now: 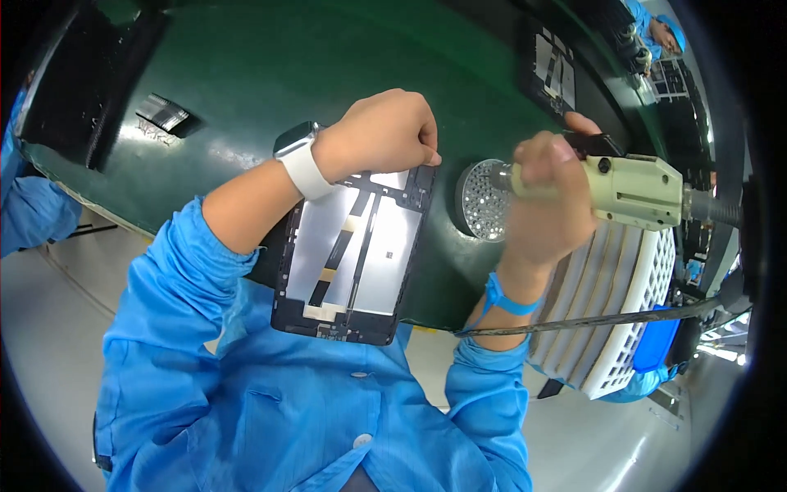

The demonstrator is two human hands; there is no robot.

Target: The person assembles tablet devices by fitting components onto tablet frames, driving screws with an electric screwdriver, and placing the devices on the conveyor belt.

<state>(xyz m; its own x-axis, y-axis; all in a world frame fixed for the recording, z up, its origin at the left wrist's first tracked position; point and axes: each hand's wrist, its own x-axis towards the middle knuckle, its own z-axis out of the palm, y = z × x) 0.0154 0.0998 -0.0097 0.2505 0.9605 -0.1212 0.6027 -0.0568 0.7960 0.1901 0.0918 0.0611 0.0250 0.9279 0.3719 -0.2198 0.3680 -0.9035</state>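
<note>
the open tablet (352,254) lies lengthwise before the blue smock (303,410), its near end jutting past the edge of the green table (246,57). at its far right corner the left hand (385,127) is curled, fingertips together and touching the rim; i cannot tell whether they pinch it. to the right, the right hand (545,201) is raised and blurred in front of the pale tool (635,193); its grip cannot be told. the perforated disc (484,203) stands between tablet and hand. farther off lies a second panel (555,70), and beyond, a co-worker (662,34).
</note>
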